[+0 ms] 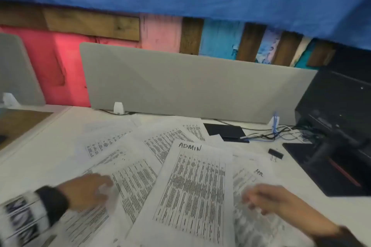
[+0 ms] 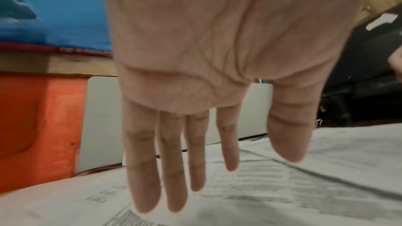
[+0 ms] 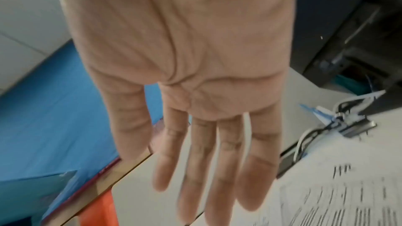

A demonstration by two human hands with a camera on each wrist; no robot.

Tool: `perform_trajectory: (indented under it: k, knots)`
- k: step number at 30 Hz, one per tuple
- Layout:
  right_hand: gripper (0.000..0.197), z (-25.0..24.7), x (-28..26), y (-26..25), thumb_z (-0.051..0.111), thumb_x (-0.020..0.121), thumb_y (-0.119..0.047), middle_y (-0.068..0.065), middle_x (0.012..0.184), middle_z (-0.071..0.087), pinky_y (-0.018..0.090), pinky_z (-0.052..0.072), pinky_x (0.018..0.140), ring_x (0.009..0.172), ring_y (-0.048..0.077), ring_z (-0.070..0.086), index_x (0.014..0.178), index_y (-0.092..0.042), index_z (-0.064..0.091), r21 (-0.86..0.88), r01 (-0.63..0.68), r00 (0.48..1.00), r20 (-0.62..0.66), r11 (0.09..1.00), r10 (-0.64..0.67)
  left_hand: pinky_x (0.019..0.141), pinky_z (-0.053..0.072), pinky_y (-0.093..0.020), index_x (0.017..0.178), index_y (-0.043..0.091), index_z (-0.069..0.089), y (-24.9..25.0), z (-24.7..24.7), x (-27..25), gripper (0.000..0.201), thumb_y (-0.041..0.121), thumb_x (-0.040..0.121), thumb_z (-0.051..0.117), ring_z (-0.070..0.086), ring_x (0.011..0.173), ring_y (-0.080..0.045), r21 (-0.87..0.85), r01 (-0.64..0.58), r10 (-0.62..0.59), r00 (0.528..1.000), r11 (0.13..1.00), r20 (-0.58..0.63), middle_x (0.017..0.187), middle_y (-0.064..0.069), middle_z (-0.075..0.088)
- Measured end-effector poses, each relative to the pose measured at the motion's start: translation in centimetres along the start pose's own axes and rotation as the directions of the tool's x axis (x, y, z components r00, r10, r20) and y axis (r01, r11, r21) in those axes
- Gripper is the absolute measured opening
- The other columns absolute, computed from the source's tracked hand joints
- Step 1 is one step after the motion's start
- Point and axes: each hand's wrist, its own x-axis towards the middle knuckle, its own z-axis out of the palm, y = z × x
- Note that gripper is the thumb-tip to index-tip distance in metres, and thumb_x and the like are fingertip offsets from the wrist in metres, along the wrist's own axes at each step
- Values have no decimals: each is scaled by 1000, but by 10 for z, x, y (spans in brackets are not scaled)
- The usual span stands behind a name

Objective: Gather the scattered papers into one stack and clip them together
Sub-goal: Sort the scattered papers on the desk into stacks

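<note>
Gathering has barely begun. The left hand (image 1: 86,190) is flat, fingers straight, over the left sheets and holds nothing. The papers (image 1: 192,192) lie fanned and overlapping across the table (image 1: 40,146). The right hand (image 1: 267,198) hovers spread and empty over the right sheets. The clip (image 1: 275,153) lies beyond, apart. Next, I'd guess: sweep both sides inward, then square the edges.

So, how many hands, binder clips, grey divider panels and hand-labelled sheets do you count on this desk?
Hands: 2, left hand and right hand
Binder clip: 1
Grey divider panels: 2
Hand-labelled sheets: 2, ADMIN sheet and right sheet
Total: 7
</note>
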Motion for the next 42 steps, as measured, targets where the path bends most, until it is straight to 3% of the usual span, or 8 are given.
perform_trajectory:
  k: [7, 14, 18, 23, 28, 33, 38, 42]
  knots:
    - [14, 39, 42, -15, 54, 89, -25, -3, 117, 49, 25, 44, 81, 103, 15, 50, 100, -17, 54, -139, -225, 973, -89, 964, 214, 110, 33, -30, 146, 8, 19, 25, -3, 43, 78, 48, 87, 51, 32, 138, -26, -229, 284, -297, 955, 931, -23, 152, -12, 28]
    - [99, 77, 71, 15, 53, 76, -65, 13, 155, 17, 41, 26, 113, 140, 31, 24, 147, -12, 8, -380, -460, 888, -176, 803, 426, 113, 29, -44, 148, 4, -2, 22, 9, 64, 107, 25, 75, 73, 25, 139, -38, -726, 421, -594, 804, 545, 20, 153, -22, 19]
    - [103, 93, 81, 19, 53, 68, -72, 16, 156, 2, 55, 19, 113, 141, 42, 10, 146, -30, 2, -528, -437, 895, -181, 728, 407, 110, 33, -49, 147, 3, -8, 27, 13, 75, 124, 14, 63, 82, 27, 138, -39, -851, 370, -603, 793, 372, 81, 152, -23, 20]
    - [109, 92, 96, 21, 77, 63, -46, 5, 156, 13, 51, 14, 115, 142, 36, 11, 146, -30, 9, -474, -220, 970, -14, 852, 243, 109, 35, -43, 146, -3, 7, 39, 9, 89, 103, 8, 71, 77, 35, 135, -37, -835, 356, -577, 815, 420, 57, 149, -22, 29]
    - [114, 81, 105, 19, 84, 58, -21, 11, 138, 40, 45, 32, 109, 131, 32, 33, 145, -29, 12, -234, -220, 968, -169, 947, 183, 96, 43, -36, 128, -9, 46, 24, -7, 105, 64, 6, 72, 75, 51, 121, -35, -779, 376, -552, 833, 502, 46, 132, -22, 52]
    - [118, 86, 114, 11, 84, 59, -18, 17, 141, 32, 43, 38, 103, 130, 34, 37, 145, -27, 3, -125, -269, 956, -156, 955, 249, 100, 45, -43, 128, -5, 50, 17, -12, 116, 75, 13, 62, 82, 54, 117, -39, -830, 307, -443, 893, 466, 81, 130, -24, 54]
    - [86, 85, 112, 1, 74, 71, -2, 15, 134, 45, 32, 41, 96, 121, 29, 46, 140, -9, 23, 39, -252, 951, -172, 967, 255, 109, 35, -42, 141, -5, 28, 25, -10, 120, 80, 11, 77, 72, 39, 132, -38, -914, 261, -489, 868, 311, 82, 147, -22, 36]
    - [14, 64, 93, 14, 71, 78, -13, 1, 71, 57, 21, 39, 53, 67, 17, 55, 72, -9, 58, 142, -130, 925, -339, 981, 172, 113, 30, -39, 142, -2, 29, 26, -3, 129, 72, 19, 84, 66, 37, 135, -36, -975, 143, -528, 848, 169, 33, 148, -20, 35]
